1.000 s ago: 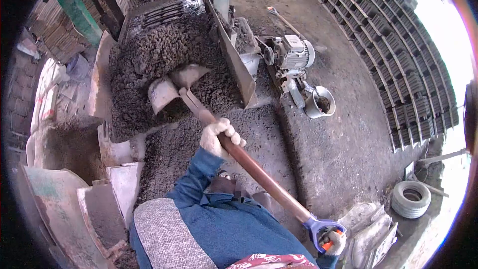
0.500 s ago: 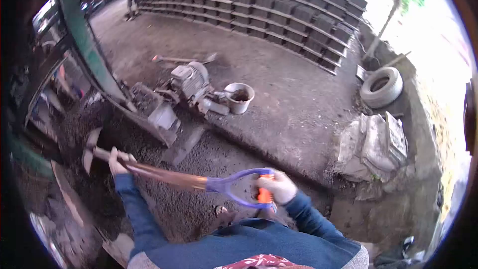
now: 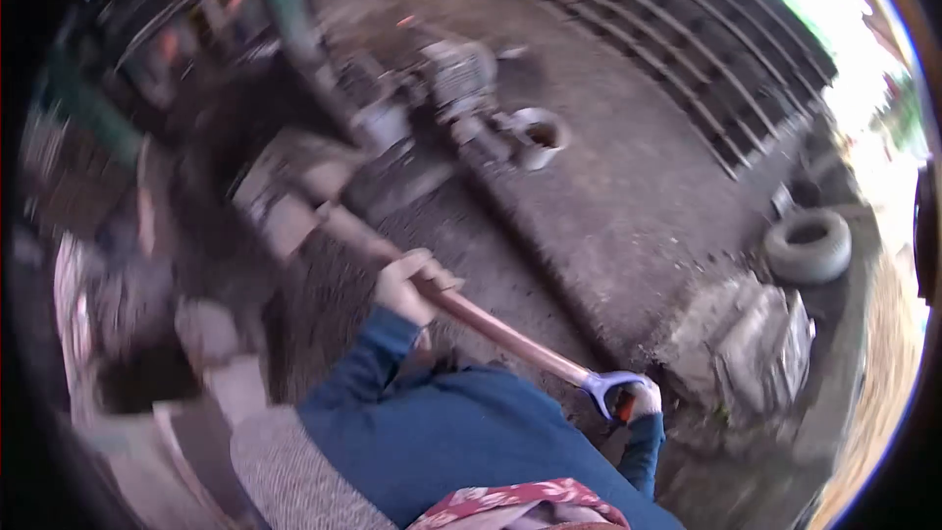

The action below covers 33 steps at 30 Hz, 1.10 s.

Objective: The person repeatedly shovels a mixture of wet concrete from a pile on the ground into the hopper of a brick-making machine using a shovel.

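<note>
A shovel (image 3: pixel 510 342) with a wooden shaft lies slantwise in front of my body. My left hand (image 3: pixel 410 287) is wrapped round the shaft close to the blade. At the other end, my right hand (image 3: pixel 643 398) grips the purple and orange D-shaped handle. The shovel's blade (image 3: pixel 285 201) points to the upper left, over the dark loose material by the machine frame; motion blur hides whether it carries any of it.
An electric motor (image 3: pixel 461 74) and a white bucket (image 3: pixel 540 137) stand ahead. Stacked sacks (image 3: pixel 756 344) and a tyre (image 3: pixel 808 245) are at the right. Racks of dark blocks (image 3: pixel 648 29) line the back. A green post (image 3: pixel 285 0) rises at the upper left.
The view has turned and tilted. The shovel now slopes more steeply, with its handle end lower and further right. Both hands keep their hold on it.
</note>
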Tool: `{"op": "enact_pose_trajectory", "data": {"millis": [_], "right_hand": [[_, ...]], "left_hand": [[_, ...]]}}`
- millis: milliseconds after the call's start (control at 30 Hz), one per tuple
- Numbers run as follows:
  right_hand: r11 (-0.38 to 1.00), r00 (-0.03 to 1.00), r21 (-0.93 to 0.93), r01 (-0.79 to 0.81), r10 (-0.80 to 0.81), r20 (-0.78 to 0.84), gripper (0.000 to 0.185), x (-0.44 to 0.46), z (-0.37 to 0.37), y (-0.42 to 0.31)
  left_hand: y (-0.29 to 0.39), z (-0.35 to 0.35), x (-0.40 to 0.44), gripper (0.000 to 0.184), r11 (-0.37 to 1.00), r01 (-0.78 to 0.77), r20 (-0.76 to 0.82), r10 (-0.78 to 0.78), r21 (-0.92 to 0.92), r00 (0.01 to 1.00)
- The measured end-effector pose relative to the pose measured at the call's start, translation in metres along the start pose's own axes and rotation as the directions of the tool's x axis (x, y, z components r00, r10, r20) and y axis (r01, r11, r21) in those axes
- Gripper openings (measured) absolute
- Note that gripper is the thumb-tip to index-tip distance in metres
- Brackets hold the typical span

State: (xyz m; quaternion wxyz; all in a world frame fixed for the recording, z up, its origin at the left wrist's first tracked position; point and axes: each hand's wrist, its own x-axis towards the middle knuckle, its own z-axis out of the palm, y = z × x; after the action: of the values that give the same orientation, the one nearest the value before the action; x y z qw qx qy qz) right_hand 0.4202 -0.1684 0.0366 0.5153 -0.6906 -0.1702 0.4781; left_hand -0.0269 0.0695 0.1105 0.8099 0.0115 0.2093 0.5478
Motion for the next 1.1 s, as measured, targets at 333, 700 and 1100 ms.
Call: {"op": "enact_pose_trajectory", "data": {"millis": [333,700,1100], "right_hand": [[0.985,0.996,-0.166,0.044,-0.031,0.084,0.025,0.012,-0.144,0.012],[0.992,0.991,0.11,0.067,-0.079,0.112,0.028,-0.037,-0.062,-0.088],[0.945,0.979,0.274,-0.177,0.139,0.152,0.028,-0.075,0.185,-0.054]], "left_hand": [[-0.078,0.0,-0.012,0.007,0.998,0.044,-0.108,-0.048,-0.043,0.993],[-0.028,0.003,0.018,0.014,0.992,0.023,-0.078,-0.033,-0.123,0.996],[0.172,-0.04,0.082,0.012,0.974,-0.124,-0.147,0.153,0.192,0.977]]}}
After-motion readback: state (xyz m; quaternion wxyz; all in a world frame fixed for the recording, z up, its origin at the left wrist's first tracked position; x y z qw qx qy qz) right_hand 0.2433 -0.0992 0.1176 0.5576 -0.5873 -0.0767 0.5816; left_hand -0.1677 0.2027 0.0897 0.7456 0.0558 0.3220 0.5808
